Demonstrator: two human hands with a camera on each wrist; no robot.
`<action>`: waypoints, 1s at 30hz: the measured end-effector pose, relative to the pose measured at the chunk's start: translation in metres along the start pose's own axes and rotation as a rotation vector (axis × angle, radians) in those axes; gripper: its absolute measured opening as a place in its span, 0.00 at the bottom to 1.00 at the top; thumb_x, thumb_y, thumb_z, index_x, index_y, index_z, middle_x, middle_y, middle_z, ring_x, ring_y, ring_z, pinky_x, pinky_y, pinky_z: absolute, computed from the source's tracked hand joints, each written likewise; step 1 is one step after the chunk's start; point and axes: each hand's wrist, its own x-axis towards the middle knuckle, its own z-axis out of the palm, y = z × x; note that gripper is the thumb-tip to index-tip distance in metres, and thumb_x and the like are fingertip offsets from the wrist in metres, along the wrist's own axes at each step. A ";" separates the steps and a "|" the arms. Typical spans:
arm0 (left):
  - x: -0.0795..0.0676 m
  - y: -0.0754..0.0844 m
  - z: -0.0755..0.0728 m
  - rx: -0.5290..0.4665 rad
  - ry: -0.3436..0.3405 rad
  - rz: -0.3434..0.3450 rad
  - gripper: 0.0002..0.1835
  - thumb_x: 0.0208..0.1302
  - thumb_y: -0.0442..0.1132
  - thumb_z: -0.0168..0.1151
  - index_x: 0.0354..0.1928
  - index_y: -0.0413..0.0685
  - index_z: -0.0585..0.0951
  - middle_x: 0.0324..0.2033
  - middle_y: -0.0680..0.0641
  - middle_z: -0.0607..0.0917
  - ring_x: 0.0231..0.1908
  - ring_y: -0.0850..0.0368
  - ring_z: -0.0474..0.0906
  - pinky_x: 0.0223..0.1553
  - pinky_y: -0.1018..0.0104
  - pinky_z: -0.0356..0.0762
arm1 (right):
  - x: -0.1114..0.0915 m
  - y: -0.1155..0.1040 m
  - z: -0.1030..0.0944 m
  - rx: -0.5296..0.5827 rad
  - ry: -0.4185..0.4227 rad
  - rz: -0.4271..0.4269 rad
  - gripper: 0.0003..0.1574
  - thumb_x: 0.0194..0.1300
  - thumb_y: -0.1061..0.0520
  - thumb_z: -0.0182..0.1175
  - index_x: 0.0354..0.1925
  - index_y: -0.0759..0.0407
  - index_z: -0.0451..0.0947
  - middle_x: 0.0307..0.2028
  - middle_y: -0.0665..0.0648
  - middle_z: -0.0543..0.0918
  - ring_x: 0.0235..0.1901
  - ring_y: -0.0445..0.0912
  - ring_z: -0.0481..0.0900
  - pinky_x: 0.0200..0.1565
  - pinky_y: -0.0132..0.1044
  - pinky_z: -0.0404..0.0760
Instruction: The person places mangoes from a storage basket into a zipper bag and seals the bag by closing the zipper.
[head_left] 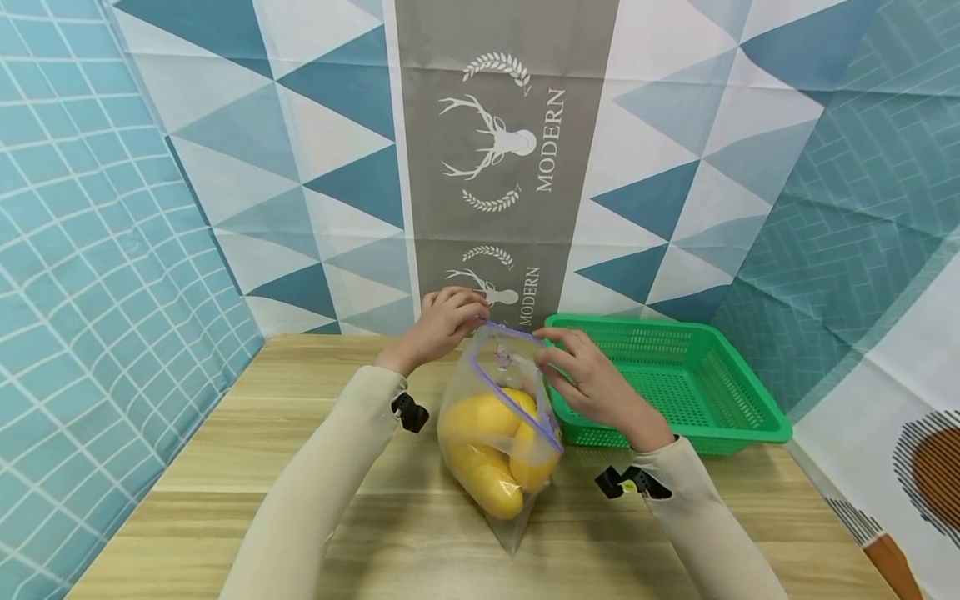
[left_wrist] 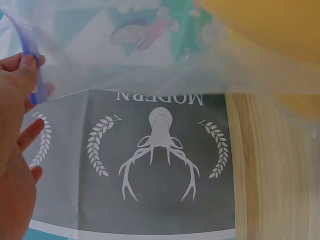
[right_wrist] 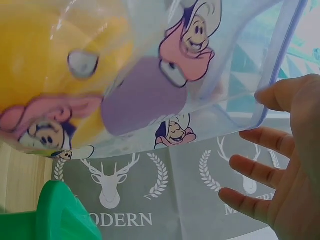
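Note:
A clear zip bag (head_left: 468, 400) with a purple zip edge and cartoon prints stands on the table, its mouth spread apart. Inside it are yellow fruits (head_left: 487, 483), large, smooth and mango-like. At the far left of the mouth, my left hand (head_left: 446, 321) pinches the zip edge between thumb and fingers, as the left wrist view shows. My right hand (head_left: 592, 379) holds the opposite side of the rim with thumb and forefinger; its other fingers (right_wrist: 255, 170) spread away from the bag. The plastic partly veils the fruits.
A green plastic basket (head_left: 738, 379) with perforated sides stands right of the bag, just behind my right hand. The wooden table (head_left: 247, 467) meets patterned cloth walls (head_left: 337, 208) at the back and sides. Each wrist wears a small black camera (head_left: 410, 412).

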 end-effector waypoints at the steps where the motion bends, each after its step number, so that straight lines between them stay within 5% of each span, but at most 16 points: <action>1: -0.001 0.000 0.001 -0.002 0.017 0.015 0.08 0.73 0.36 0.56 0.47 0.48 0.83 0.56 0.44 0.80 0.62 0.43 0.67 0.58 0.36 0.54 | -0.001 0.001 0.000 -0.001 -0.002 0.002 0.12 0.64 0.69 0.62 0.44 0.57 0.78 0.60 0.65 0.74 0.58 0.62 0.71 0.54 0.60 0.72; 20: -0.009 0.003 0.007 0.003 0.164 0.133 0.06 0.70 0.32 0.58 0.42 0.47 0.83 0.49 0.45 0.82 0.56 0.42 0.70 0.54 0.36 0.57 | -0.012 0.009 -0.004 0.025 -0.028 0.057 0.14 0.65 0.71 0.60 0.47 0.58 0.79 0.61 0.66 0.73 0.60 0.63 0.69 0.55 0.62 0.70; 30: -0.011 0.005 0.005 0.016 0.196 0.131 0.05 0.68 0.32 0.60 0.40 0.47 0.84 0.48 0.46 0.83 0.56 0.42 0.70 0.55 0.36 0.56 | -0.015 0.005 -0.011 -0.091 0.031 0.097 0.19 0.66 0.64 0.61 0.55 0.61 0.76 0.58 0.64 0.76 0.57 0.62 0.71 0.55 0.62 0.69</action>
